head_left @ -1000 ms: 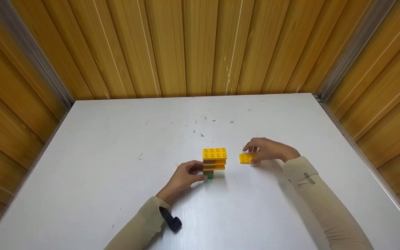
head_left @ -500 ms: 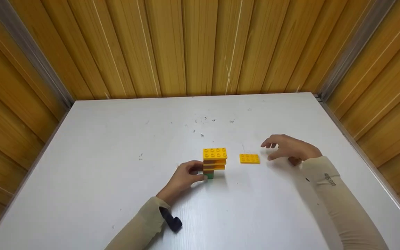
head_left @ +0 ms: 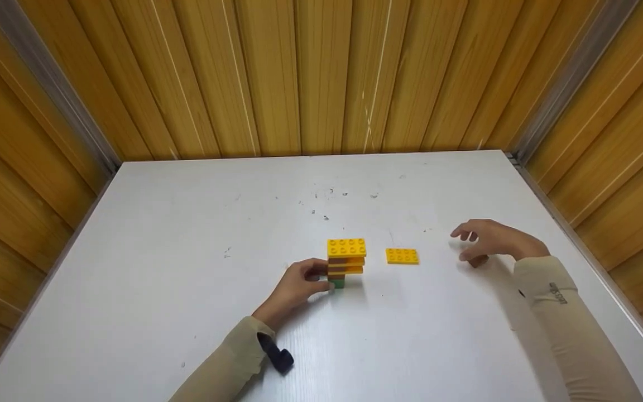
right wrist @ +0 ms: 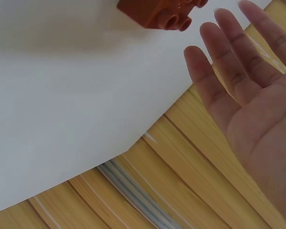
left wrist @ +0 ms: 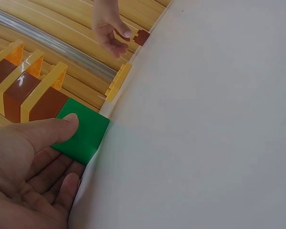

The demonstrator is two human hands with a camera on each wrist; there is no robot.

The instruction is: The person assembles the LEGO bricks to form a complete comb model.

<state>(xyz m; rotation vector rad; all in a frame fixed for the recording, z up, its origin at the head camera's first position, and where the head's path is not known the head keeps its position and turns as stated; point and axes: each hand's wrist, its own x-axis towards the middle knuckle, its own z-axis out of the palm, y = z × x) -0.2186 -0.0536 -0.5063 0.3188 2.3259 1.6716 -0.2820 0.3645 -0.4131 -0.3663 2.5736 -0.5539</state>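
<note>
In the head view a tower of toy building bricks stands upright on the table, topped by a yellow plate (head_left: pixel 346 247). Brown bricks alternate with yellow plates that jut to the right; the base is a green brick (left wrist: pixel 86 129). My left hand (head_left: pixel 297 285) grips that green brick, thumb on its near face, fingers partly hidden behind. To the right my right hand (head_left: pixel 492 239) hovers, fingers apart, holding nothing. Close below it lies a loose brown brick (right wrist: pixel 150 12), mostly covered by the hand in the head view. Between tower and right hand lies a loose yellow plate (head_left: pixel 402 256).
All of this rests on a white table (head_left: pixel 187 234) with small dark marks scattered on its far half. Wood-patterned panel walls (head_left: pixel 321 78) enclose the back and both sides. A black strap end (head_left: pixel 279 357) hangs from the left sleeve.
My right hand has let go of the yellow plate and moved right, over to the brown brick. The yellow plate stays where it was. My left hand and the tower have not moved.
</note>
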